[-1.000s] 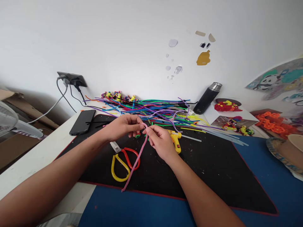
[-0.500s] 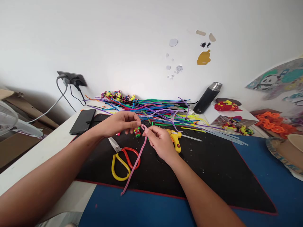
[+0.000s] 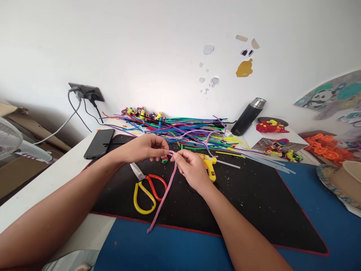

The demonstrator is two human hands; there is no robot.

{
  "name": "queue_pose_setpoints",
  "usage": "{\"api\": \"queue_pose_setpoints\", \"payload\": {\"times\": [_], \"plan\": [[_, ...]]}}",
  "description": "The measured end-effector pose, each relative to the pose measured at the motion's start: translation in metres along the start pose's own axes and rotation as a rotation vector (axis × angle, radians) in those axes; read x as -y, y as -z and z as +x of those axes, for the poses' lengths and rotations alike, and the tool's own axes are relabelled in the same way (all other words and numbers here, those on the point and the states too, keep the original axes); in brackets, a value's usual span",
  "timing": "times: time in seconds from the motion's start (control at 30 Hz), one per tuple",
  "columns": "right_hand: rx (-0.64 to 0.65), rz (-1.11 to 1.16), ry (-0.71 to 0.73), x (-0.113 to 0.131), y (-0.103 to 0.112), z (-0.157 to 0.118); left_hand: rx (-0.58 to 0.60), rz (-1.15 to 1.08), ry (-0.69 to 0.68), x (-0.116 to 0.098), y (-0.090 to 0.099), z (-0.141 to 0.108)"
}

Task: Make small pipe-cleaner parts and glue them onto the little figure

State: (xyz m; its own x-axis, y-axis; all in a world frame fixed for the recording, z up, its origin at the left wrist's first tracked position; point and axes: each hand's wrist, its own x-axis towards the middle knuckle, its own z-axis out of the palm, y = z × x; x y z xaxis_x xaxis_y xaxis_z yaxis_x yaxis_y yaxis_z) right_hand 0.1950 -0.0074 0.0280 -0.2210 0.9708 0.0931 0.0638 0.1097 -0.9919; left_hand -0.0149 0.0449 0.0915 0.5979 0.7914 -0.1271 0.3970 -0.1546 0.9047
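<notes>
Between my two hands is a pink pipe cleaner (image 3: 164, 197), its upper end bent into a small loop and its long tail hanging down over the black mat (image 3: 254, 210). My left hand (image 3: 150, 147) pinches the looped end between thumb and fingers. Close beside it, my right hand (image 3: 191, 165) grips the same pipe cleaner just below the bend. Scissors (image 3: 146, 190) with one yellow and one red handle lie under the left forearm's side. A small green and red figure (image 3: 164, 159) is mostly hidden behind my fingers. The yellow glue gun (image 3: 209, 167) rests behind my right hand.
A heap of coloured pipe cleaners (image 3: 183, 130) lies along the wall, with small finished figures (image 3: 141, 113) behind it. A phone (image 3: 99, 144) is at the left, a black flask (image 3: 248, 116) leans at the back right. Glue sticks (image 3: 270, 162) and a basket (image 3: 332, 180) lie further right.
My left fingers have closed onto the pink pipe cleaner's looped end, which was more exposed before. The tail has swung slightly right.
</notes>
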Motion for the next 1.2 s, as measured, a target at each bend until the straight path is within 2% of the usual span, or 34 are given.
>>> {"api": "queue_pose_setpoints", "payload": {"times": [0.2,0.4,0.77,0.97,1.2], "plan": [[0.001,0.034,0.004,0.0,0.001,0.001,-0.038,-0.245,0.011,0.008,-0.01,0.005],[0.003,0.036,0.003,-0.001,-0.001,0.0,-0.16,-0.433,0.005,0.02,-0.024,0.013],[0.015,0.074,-0.015,-0.008,-0.009,-0.001,-0.29,-0.353,-0.105,0.03,-0.046,0.018],[0.01,0.063,-0.036,-0.007,-0.008,-0.001,-0.334,-0.212,-0.15,0.025,-0.045,0.014],[0.023,0.082,-0.051,-0.006,-0.008,-0.001,-0.318,-0.114,-0.185,0.026,-0.042,0.013]]}}
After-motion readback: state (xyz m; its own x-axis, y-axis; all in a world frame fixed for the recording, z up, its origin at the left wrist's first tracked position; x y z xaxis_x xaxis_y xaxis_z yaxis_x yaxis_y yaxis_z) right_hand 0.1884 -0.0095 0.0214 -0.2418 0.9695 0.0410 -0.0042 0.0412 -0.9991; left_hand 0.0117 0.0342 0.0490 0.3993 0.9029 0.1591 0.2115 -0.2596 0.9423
